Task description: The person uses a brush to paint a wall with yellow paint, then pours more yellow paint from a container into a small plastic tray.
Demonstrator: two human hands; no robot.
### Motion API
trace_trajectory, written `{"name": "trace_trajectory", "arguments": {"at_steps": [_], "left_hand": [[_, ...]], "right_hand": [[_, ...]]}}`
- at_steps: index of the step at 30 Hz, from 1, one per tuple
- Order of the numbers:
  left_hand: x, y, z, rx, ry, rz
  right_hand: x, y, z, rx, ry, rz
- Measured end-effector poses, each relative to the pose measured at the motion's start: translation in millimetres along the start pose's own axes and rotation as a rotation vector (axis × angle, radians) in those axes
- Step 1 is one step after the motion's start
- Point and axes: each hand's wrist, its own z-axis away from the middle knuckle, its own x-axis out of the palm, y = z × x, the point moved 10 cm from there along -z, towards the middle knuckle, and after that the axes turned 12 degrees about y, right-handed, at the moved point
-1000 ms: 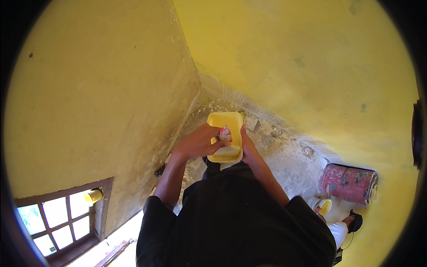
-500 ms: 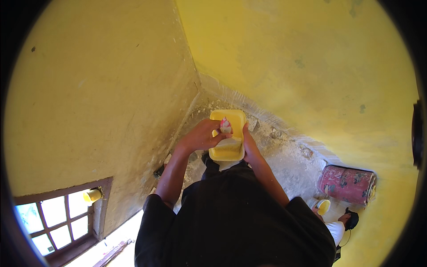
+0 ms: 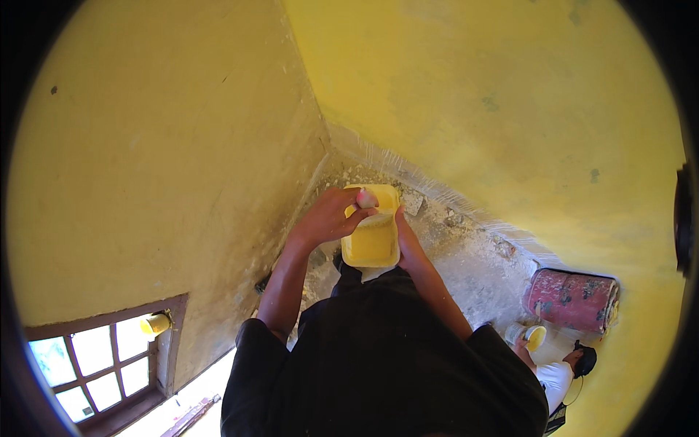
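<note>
A yellow rectangular tray (image 3: 373, 244) with yellow paint in it is held out in front of my chest. My right hand (image 3: 408, 244) grips its right edge from the side and below. My left hand (image 3: 329, 218) is closed around a small pinkish tool (image 3: 366, 198) at the tray's far left corner, and its fingers lie over the tray's rim. The part of the tool inside my fist is hidden. Both my forearms reach forward from a black shirt (image 3: 393, 349).
Two yellow walls meet in a corner (image 3: 320, 138) above a rubble-strewn floor (image 3: 466, 255) far below. A red drum (image 3: 571, 298) lies at the right. Beside it a person (image 3: 561, 379) holds a pot of yellow paint (image 3: 531, 336). A window (image 3: 95, 357) with a yellow cup (image 3: 154, 324) is at the lower left.
My left hand has slid with the pinkish tool from the tray's middle to its far end. The tray has stayed almost still in my right hand.
</note>
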Motion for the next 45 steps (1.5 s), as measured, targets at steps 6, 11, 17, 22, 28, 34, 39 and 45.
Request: {"name": "trace_trajectory", "arguments": {"at_steps": [6,11,17,22,28,34,39,45], "left_hand": [[-6.7,14.1,0.5,0.015,0.026,-0.098],[-9.3,17.1,-2.2,0.074,0.070,-0.087],[-9.6,17.0,-7.3,0.079,0.091,-0.084],[-13.5,27.8,-8.2,0.158,0.141,-0.124],[-12.7,28.4,-11.2,0.169,0.177,-0.154],[-7.8,29.0,-10.5,0.188,0.168,-0.205],[-4.8,36.9,-5.7,0.244,0.198,-0.266],[-4.2,39.3,5.0,0.337,0.265,-0.315]], "right_hand": [[0.9,-7.3,2.6,-0.009,0.010,-0.017],[2.4,-10.6,3.6,0.006,0.035,-0.009],[2.6,-14.5,4.3,0.003,0.057,0.020],[5.9,-19.9,4.6,-0.013,0.045,-0.025],[6.2,-19.1,7.8,-0.004,0.017,0.000],[-0.2,-19.2,5.6,0.002,0.033,0.020],[-8.0,-18.6,1.8,0.009,0.078,0.028],[-3.1,-22.2,0.8,0.019,0.055,0.023]]}}
